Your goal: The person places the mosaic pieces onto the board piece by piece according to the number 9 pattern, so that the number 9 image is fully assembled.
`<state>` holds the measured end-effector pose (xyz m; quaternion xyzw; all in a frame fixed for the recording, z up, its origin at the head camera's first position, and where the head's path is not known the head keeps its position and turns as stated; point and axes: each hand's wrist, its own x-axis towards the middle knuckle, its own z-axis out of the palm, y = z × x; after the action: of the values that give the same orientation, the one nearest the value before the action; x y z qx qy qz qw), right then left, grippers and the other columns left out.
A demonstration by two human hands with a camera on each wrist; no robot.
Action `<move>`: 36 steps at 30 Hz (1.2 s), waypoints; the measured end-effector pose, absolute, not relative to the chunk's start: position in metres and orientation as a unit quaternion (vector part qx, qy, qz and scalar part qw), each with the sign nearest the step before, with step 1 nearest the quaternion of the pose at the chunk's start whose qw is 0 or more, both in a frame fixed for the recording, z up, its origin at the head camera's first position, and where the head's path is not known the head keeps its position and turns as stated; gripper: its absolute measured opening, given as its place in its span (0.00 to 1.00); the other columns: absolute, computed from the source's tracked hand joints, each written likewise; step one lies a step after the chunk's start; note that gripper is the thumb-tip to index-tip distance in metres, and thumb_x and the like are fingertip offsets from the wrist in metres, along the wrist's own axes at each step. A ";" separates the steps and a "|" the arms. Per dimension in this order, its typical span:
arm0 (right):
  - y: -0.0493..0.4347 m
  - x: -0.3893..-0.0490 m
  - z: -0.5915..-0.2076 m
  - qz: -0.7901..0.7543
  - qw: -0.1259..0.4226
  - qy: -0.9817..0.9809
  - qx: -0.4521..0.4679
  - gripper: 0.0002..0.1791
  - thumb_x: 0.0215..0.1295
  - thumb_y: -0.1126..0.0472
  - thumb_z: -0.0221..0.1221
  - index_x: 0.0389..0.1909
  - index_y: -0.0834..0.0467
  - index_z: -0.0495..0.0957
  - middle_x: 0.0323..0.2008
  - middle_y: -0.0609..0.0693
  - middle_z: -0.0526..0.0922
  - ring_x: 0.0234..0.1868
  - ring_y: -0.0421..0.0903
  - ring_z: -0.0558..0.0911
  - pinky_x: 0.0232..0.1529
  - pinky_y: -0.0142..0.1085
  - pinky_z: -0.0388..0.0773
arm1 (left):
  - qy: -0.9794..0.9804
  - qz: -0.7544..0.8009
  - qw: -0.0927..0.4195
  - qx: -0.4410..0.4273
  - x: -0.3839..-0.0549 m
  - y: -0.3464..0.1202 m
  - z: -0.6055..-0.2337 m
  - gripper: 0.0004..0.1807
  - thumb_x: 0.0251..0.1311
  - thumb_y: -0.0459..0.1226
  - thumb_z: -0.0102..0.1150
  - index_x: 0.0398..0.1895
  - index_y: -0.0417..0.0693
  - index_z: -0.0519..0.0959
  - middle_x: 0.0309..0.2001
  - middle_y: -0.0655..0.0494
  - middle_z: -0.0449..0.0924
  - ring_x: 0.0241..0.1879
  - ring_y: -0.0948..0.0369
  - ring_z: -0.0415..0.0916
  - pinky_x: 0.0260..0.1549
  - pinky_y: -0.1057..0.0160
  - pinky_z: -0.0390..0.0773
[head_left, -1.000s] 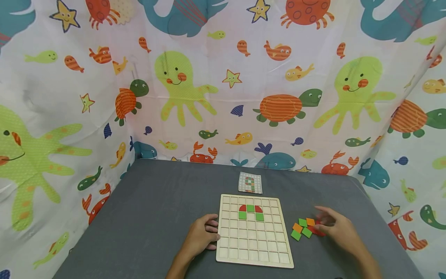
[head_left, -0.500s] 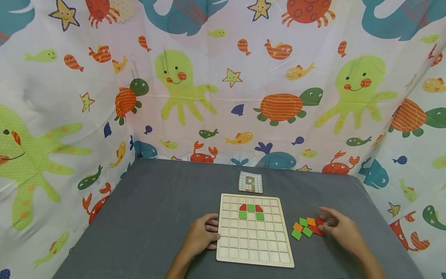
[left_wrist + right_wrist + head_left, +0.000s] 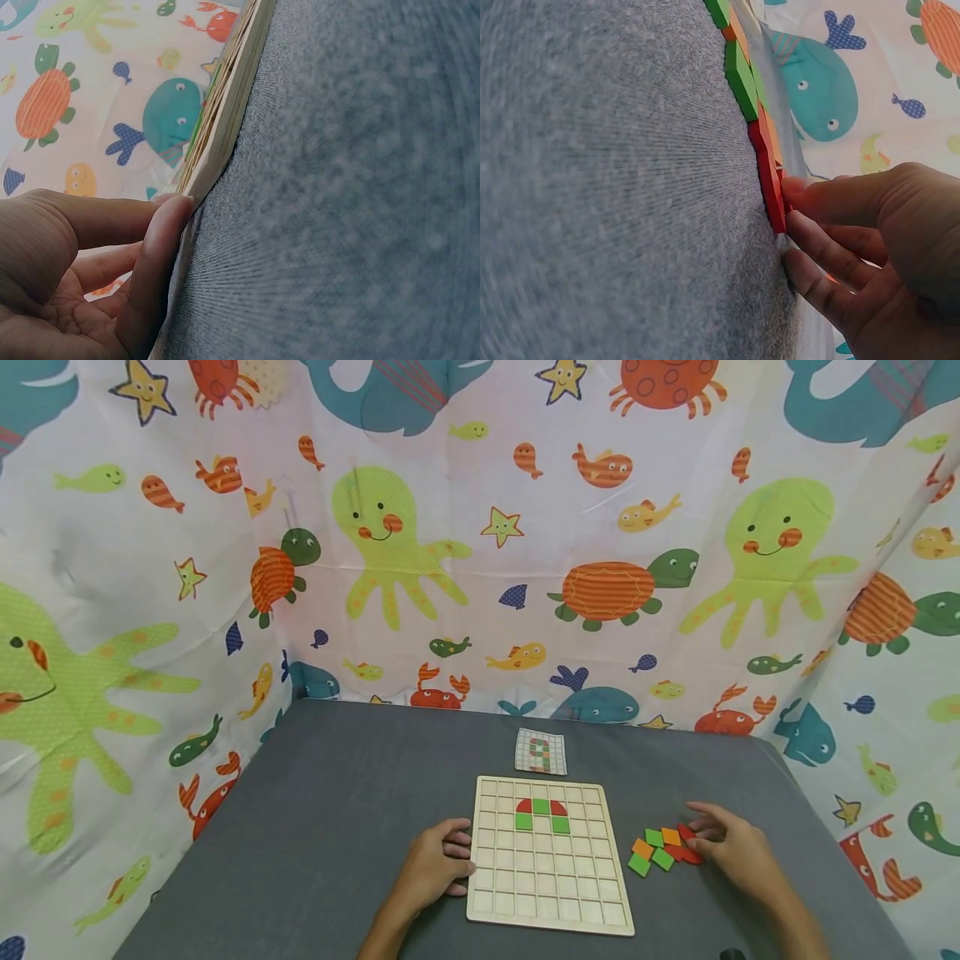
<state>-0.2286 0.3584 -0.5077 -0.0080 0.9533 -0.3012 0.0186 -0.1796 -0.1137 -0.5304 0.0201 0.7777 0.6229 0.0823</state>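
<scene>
A wooden grid board (image 3: 540,877) lies on the grey cloth. Its upper rows hold two red quarter-round tiles and several green square tiles (image 3: 524,822). My left hand (image 3: 431,864) rests at the board's left side, the thumb and fingertips touching its edge; the left wrist view shows them against the rim (image 3: 214,154). Right of the board, loose green, orange and red tiles (image 3: 662,861) lie in a cluster. My right hand (image 3: 738,852) is at the red tiles (image 3: 769,176); its thumb and fingers, spread apart, touch them from the right. The red tiles stay on the cloth.
Behind the board lies a small pattern card (image 3: 540,753) with a coloured grid figure. A white curtain (image 3: 480,568) printed with sea animals stands around the table (image 3: 360,777). A small dark object (image 3: 732,954) shows at the bottom edge.
My right hand has shifted slightly right, and the red tiles beneath its fingertips show more separately. The left hand and the board stay in place.
</scene>
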 end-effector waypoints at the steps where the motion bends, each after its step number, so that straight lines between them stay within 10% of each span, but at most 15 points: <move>1: 0.358 -0.229 -0.508 -0.302 0.019 0.953 -0.006 0.33 0.64 0.67 0.72 0.69 0.67 0.75 0.46 0.58 0.88 0.43 0.51 0.87 0.45 0.49 0.88 | 0.778 0.623 0.082 0.020 -0.180 -0.114 -0.530 0.37 0.52 0.22 0.72 0.70 0.37 0.76 0.52 0.44 0.81 0.43 0.55 0.83 0.23 0.54 0.89; 22: 0.359 -0.229 -0.505 -0.287 0.021 0.957 -0.026 0.34 0.61 0.62 0.75 0.67 0.66 0.77 0.46 0.55 0.89 0.42 0.48 0.87 0.41 0.43 0.86 | 0.775 0.627 0.079 0.021 -0.179 -0.114 -0.528 0.37 0.52 0.22 0.71 0.70 0.36 0.75 0.52 0.44 0.81 0.44 0.55 0.83 0.24 0.55 0.89; 36: 0.359 -0.229 -0.506 -0.264 0.016 0.964 -0.009 0.34 0.59 0.66 0.76 0.67 0.67 0.76 0.44 0.57 0.88 0.44 0.54 0.87 0.54 0.63 0.84 | 0.771 0.632 0.075 0.020 -0.179 -0.114 -0.530 0.37 0.51 0.21 0.73 0.69 0.37 0.76 0.52 0.44 0.81 0.44 0.56 0.83 0.22 0.56 0.89</move>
<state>-0.2292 0.3590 -0.5063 -0.0095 0.9644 -0.2639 0.0158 -0.1795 -0.1139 -0.5305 0.0201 0.7709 0.6322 0.0749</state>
